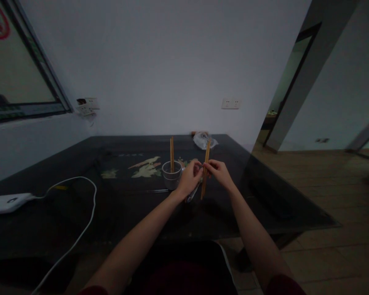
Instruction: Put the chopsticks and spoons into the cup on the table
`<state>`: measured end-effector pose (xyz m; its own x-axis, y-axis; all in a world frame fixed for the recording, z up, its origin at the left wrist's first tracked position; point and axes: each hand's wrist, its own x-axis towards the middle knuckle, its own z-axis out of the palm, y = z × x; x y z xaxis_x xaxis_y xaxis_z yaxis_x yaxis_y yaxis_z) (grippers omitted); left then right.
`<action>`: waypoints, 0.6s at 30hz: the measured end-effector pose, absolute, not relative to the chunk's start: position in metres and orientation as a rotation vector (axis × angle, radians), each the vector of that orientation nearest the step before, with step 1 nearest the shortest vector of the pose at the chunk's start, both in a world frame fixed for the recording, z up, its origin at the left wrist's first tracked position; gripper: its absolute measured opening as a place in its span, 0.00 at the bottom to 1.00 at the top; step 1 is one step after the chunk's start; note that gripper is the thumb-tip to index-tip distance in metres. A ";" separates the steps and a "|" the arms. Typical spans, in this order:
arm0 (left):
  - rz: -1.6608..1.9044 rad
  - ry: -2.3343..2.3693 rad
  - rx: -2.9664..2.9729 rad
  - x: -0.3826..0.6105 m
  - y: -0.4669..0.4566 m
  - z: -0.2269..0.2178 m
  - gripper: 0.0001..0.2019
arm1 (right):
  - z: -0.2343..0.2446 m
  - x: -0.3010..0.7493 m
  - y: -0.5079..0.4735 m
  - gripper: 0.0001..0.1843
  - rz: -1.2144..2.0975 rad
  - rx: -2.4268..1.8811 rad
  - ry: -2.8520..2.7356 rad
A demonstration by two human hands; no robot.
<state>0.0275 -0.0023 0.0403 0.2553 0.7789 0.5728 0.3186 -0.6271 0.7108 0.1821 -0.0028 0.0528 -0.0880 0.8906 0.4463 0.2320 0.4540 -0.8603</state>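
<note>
A: What's closest, going from the near side of that dark table (135, 223)?

B: A white cable (94, 194), looping way off to the left and nearer than the metal cup (171, 179). It runs into a white device (7, 203), even further left of the cup. Then a shiny utensil (190, 198) lying just right of the cup and a bit nearer. The left hand covers most of it, so can't say what kind.

A: And the hands?

B: Both right of the cup. The right hand (220, 173) is further over, thumb and fingers pinched on some wooden chopsticks (204, 176), which stand at a slight tilt, exact count unclear. The left hand (191, 176) is right beside the cup, fingers curled in, tips up at the chopsticks. Honestly can't tell if it's gripping them.

A: Anything in the cup?

B: Yeah, a couple more wooden sticks (172, 152) poking up.

A: Behind it?

B: A pale bird design (147, 169) on the tabletop, left of the cup, then a crumpled clear plastic bag (202, 140), back and right of the cup. Furthest is a double wall socket (230, 103), beyond the bag and right of the cup.
</note>
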 end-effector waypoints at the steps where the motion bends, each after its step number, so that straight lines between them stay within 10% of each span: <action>1: 1.399 0.947 2.037 0.027 -0.002 0.043 0.09 | 0.054 0.181 -0.005 0.19 0.739 -0.995 -1.616; 18: 1.554 0.751 1.910 0.016 -0.007 0.070 0.08 | 0.064 0.174 -0.023 0.15 0.751 -0.957 -1.892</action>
<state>0.0159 -0.0074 0.0701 0.1714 0.7234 0.6688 0.0748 -0.6864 0.7234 0.1742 -0.0229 0.0639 -0.3330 0.8425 0.4235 0.3225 0.5238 -0.7884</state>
